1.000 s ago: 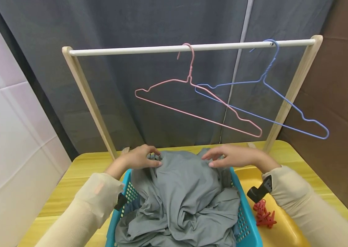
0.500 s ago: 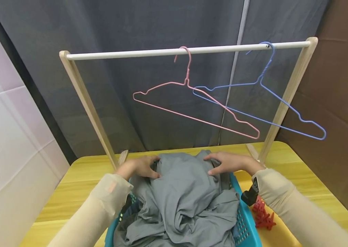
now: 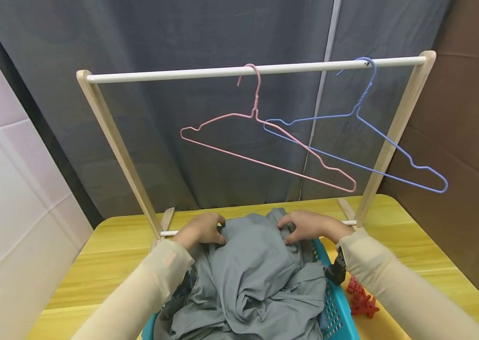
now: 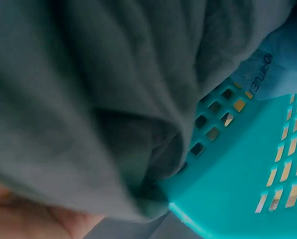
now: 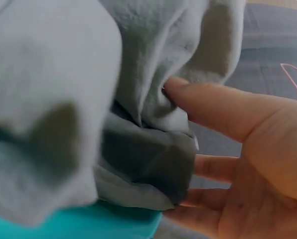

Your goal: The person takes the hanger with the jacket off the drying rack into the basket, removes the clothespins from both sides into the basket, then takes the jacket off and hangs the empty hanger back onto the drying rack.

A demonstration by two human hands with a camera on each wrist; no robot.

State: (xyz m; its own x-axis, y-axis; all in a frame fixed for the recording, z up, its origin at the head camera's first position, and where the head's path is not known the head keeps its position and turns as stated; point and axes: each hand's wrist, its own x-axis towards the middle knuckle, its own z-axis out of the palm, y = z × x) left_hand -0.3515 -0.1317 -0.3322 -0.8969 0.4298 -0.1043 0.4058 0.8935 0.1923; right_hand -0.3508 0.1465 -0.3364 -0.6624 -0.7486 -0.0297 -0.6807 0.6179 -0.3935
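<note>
A crumpled grey cloth (image 3: 256, 264) is heaped in a turquoise basket (image 3: 343, 307); its exact kind does not show. My left hand (image 3: 205, 230) grips the cloth's far left part, thumb toward the middle. In the left wrist view, the left fingers (image 4: 34, 219) show at the lower left beneath blurred folds. On the far right, my right hand (image 3: 309, 225) holds the same cloth. The right wrist view shows the thumb (image 5: 213, 107) on the near side of a fold, with the other fingers partly hidden behind it.
A pink hanger (image 3: 256, 113) and a blue hanger (image 3: 358, 113) hang from the white rod (image 3: 171, 74) of a wooden rack. Right of the basket, a yellow tray (image 3: 385, 326) holds red clothespins (image 3: 362, 300). Bluish fabric (image 4: 273, 69) lies in the basket.
Both hands have come down from just above the cloth onto its far edge and taken hold of it. The left hand has shifted slightly right.
</note>
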